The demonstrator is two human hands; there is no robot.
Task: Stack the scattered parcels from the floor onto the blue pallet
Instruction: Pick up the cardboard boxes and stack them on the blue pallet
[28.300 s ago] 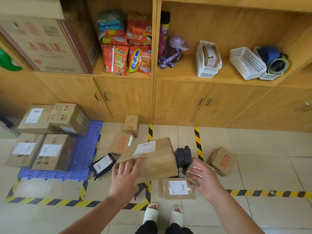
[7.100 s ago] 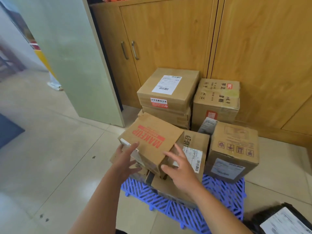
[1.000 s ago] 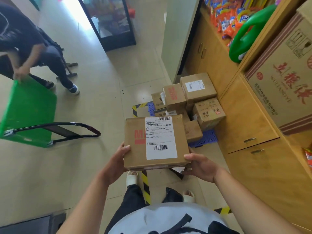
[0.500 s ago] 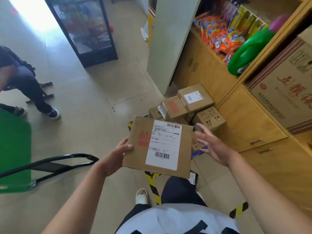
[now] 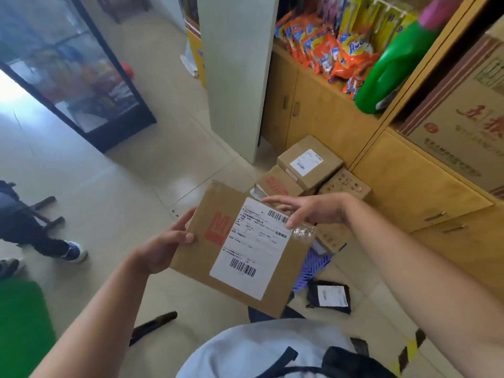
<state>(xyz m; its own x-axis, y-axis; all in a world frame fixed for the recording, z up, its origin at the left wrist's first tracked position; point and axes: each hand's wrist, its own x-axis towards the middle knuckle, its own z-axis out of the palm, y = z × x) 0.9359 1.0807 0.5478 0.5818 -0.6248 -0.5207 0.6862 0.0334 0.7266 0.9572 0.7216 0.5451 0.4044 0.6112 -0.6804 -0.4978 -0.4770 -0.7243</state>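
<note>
I hold a flat cardboard parcel (image 5: 245, 249) with a white shipping label and red print in front of my chest. My left hand (image 5: 163, 246) grips its left edge, thumb on top. My right hand (image 5: 302, 208) rests with straight fingers on the parcel's far right corner. Beyond the parcel, several cardboard boxes (image 5: 309, 163) are stacked on the blue pallet (image 5: 313, 266) against the wooden cabinet; only a corner of the pallet shows. A black mailer bag (image 5: 330, 296) with a white label lies on the floor beside the pallet.
Wooden cabinets (image 5: 409, 186) with snack packs and a green bottle (image 5: 392, 64) run along the right. A pale green pillar (image 5: 234, 72) stands behind the stack. A glass-door fridge (image 5: 68, 64) is at upper left, a person's legs (image 5: 35, 236) at left, a green cart (image 5: 21, 328) at lower left.
My right hand let go of the parcel's near edge, swung out, and now touches its far right corner. My view turned right, toward the pallet; the green cart slid out of frame.
</note>
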